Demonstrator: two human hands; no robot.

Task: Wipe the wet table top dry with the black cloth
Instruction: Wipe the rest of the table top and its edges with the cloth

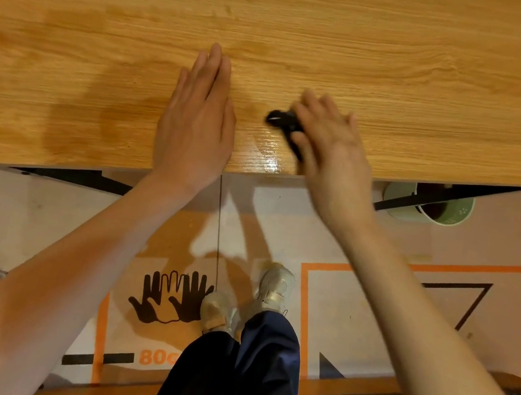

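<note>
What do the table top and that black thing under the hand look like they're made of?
The table top looks like wood or a wood-pattern laminate: orange-brown grain lines, smooth, and glossy where a wet patch shines near the edge. The black cloth under the right hand looks like soft fabric, bunched and matte; blur hides its weave.

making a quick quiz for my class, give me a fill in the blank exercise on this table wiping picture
1. The right hand presses a ____ cloth onto the table top.
2. The left hand lies ____ on the wood, holding nothing.
3. A shiny wet patch sits between the two hands, near the table's ____ edge.
4. Under the table, on the right, stands a pale green ____.

Missing words: black; flat; front; bin
</note>
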